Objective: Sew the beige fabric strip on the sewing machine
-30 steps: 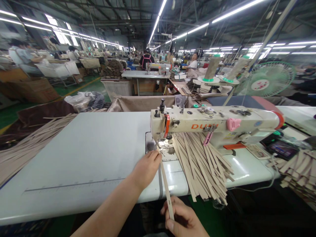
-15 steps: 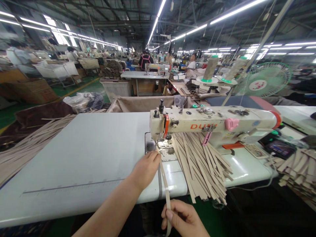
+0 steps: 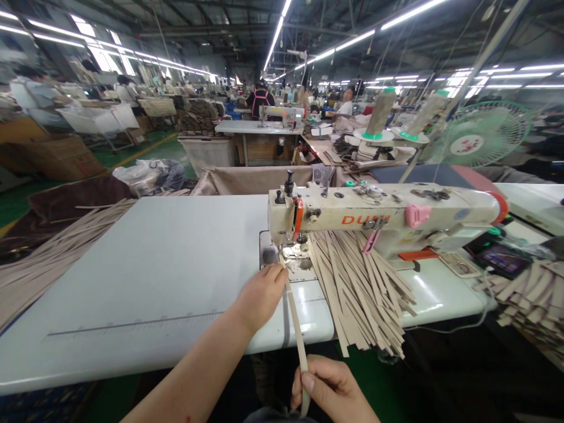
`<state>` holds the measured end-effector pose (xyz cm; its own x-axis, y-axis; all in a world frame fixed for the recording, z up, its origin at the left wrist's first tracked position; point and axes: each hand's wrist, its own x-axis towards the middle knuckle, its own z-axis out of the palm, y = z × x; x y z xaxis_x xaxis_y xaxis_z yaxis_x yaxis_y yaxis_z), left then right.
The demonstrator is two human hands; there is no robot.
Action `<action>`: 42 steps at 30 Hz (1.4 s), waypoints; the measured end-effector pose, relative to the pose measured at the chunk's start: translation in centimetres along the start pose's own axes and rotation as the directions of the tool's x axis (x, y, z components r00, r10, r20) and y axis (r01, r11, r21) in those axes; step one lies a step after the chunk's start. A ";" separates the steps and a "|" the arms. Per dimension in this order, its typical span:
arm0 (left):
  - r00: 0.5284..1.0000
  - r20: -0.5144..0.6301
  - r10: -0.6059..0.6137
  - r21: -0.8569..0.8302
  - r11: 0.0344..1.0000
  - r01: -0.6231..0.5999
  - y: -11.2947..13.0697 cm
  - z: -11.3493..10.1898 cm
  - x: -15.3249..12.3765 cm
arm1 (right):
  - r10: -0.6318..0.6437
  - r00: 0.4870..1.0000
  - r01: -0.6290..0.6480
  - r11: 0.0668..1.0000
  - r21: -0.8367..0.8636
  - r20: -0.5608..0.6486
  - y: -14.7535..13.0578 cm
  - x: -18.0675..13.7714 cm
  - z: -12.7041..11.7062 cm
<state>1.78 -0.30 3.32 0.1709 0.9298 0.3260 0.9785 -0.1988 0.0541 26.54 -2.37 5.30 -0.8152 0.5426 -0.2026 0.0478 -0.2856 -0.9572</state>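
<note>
On the white table (image 3: pixel 145 264), strip (image 3: pixel 296 320) spans left hand (image 3: pixel 262 296) to right hand (image 3: pixel 330 388).

Large factory hall: green floor (image 3: pixel 17 200), ceiling tube lights (image 3: pixel 277 32), sewing tables (image 3: pixel 258 129), green fan (image 3: pixel 482 135).

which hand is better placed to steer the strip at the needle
Left, probably. The left hand rests on the strip right beside the needle area of the sewing machine. The right hand pinches the strip's tail below the table edge, farther away.
</note>
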 end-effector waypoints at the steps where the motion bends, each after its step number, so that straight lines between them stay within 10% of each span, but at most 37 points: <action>1: 1.000 0.004 -0.001 0.000 1.000 0.001 0.0 0.0 0.0 | -0.002 1.000 0.002 1.000 -0.006 0.001 0.1 0.0 0.0; 35: 0.999 -0.040 0.014 0.018 1.000 -0.013 -0.2 0.7 -0.1 | -0.177 0.975 0.190 0.977 -0.093 0.135 -0.5 0.0 -0.9; 42: 1.000 -0.021 0.003 0.032 0.999 -0.002 0.0 0.4 0.0 | -0.203 0.977 0.175 0.939 -0.295 -0.069 -1.1 0.0 -0.6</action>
<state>1.82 -0.15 2.94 0.1710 0.9225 0.3460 0.9814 -0.1907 0.0235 26.83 -1.63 6.26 -0.7660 0.6426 -0.0176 0.0729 0.0595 -0.9956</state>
